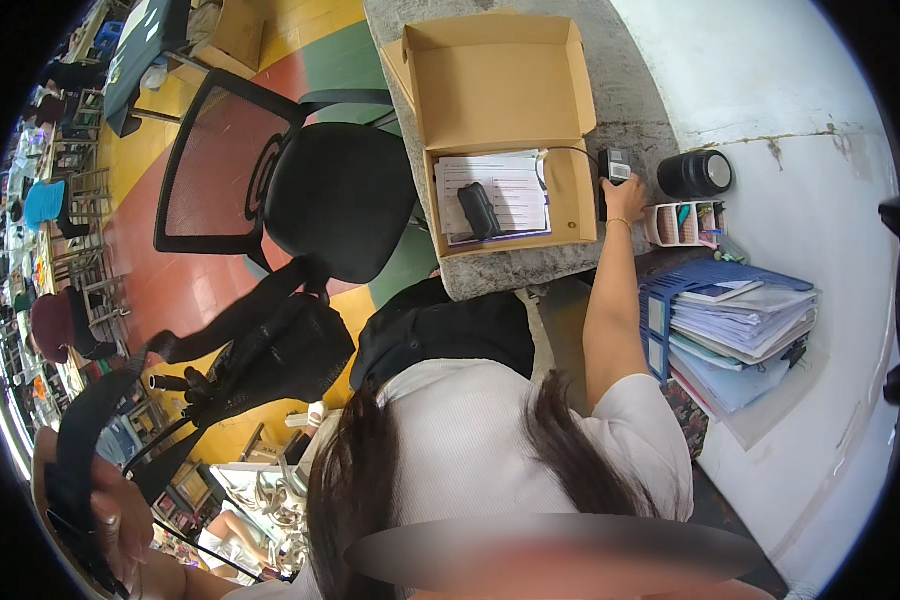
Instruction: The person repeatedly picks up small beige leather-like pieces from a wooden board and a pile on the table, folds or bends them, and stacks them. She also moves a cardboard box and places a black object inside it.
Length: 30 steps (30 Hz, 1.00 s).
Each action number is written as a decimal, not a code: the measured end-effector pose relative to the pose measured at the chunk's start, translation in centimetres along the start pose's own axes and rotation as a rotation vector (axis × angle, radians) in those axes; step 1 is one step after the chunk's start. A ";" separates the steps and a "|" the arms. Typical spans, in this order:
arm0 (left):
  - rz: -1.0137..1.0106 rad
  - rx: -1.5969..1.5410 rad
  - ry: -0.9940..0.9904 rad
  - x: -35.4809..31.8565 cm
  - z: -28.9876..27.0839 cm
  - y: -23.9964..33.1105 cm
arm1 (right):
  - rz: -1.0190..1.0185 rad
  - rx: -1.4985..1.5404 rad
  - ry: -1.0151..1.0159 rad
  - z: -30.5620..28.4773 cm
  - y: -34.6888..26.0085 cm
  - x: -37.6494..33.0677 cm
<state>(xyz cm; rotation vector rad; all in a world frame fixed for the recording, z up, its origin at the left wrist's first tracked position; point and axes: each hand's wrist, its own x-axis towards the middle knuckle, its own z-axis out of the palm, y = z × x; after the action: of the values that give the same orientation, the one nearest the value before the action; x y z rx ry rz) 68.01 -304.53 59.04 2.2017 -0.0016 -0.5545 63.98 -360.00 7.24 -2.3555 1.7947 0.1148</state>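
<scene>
My left hand (115, 515), at the lower left, is closed around a wide black strap (185, 345). From the strap a black bag (285, 350) hangs beside the chair. On the right, my arm reaches over the grey table (510, 270), and my right hand (625, 200) grips a small black box-shaped device (618, 163) with a white label. A thin dark cable runs from near this device into an open cardboard box (505, 95). Inside lie printed papers (520, 190) and a small black oblong object (479, 210).
A black cylinder (695, 174) and a pen organizer (682, 224) stand right of my right hand, by the white wall. Closer to me is a blue file tray (660, 300) with stacked papers (740, 320). A black mesh-back chair (340, 200) stands left of the table.
</scene>
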 end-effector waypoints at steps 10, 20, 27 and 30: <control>0.292 -0.320 -0.168 4.6 3.2 0.8 | -0.904 0.157 -0.262 4.8 -8.0 -17.3; 0.351 -0.637 -0.294 12.7 8.9 3.0 | -0.417 1.267 -0.956 -2.6 -5.9 -19.3; 0.139 -0.684 -0.604 17.0 18.6 7.4 | -0.382 1.655 -1.414 -7.4 -7.0 -25.6; 0.193 -0.319 -0.728 17.0 24.1 8.2 | -0.187 1.902 -1.301 -6.0 -8.0 -23.3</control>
<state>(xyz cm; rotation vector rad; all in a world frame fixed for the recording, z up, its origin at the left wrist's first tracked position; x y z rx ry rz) 75.45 -330.93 45.36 1.5731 -0.4704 -1.1265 65.07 -336.94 17.76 -0.5643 0.3422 -0.0763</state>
